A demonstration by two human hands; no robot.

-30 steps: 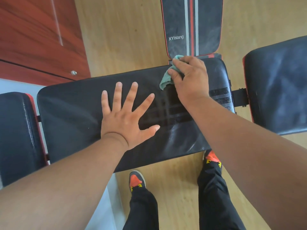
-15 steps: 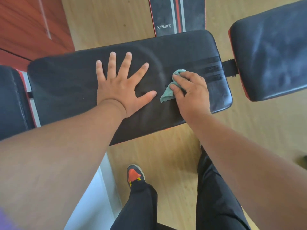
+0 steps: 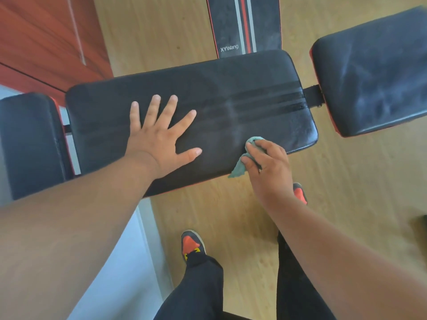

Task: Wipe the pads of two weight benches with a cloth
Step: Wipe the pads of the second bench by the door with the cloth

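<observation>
Striped pad (image 3: 245, 24) beyond the black pad (image 3: 231, 88) reads "XYWang"

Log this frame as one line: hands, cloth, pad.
left hand: flat on long pad | right hand: grips green cloth at pad's near edge | phase: wiping

A long black padded bench pad (image 3: 111, 116) runs across a light wood floor (image 3: 346, 185). On its top, the left hand (image 3: 161, 139) lies flat with fingers spread, and the right hand (image 3: 268, 165) grips a green cloth (image 3: 238, 168) at the pad's near edge. Darker streaks cross the right half. Two feet in orange and black shoes (image 3: 191, 244) stand on the floor.
</observation>
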